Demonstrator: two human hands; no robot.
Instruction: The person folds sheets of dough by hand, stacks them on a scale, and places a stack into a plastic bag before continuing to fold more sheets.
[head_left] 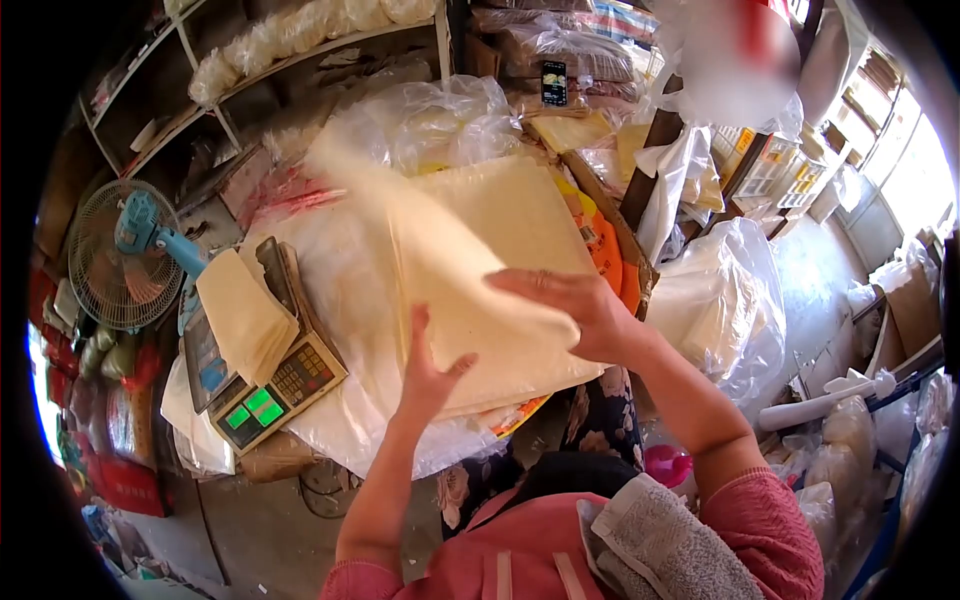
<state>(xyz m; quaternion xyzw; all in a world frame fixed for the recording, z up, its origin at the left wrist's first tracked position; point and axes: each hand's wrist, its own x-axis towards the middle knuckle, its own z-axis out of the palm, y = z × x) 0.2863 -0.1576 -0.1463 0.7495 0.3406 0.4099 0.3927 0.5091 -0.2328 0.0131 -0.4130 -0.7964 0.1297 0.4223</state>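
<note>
A stack of thin cream sheets lies in front of me on plastic wrapping. Over it, a loose cream sheet slants from far left to near right, its far end blurred by motion. My right hand is at the near end of this loose sheet, fingers stretched across it and thumb side by its curled edge; the grip is partly hidden. My left hand is at the stack's near left edge, thumb and fingers apart, holding nothing. To its left, a folded pile of cream sheets rests on a digital scale with lit green displays.
A fan stands left of the scale. Clear plastic bags and a phone are at the back. A cardboard box edge borders the stack on the right, with a bag of sheets beyond. Shelves hold bagged goods.
</note>
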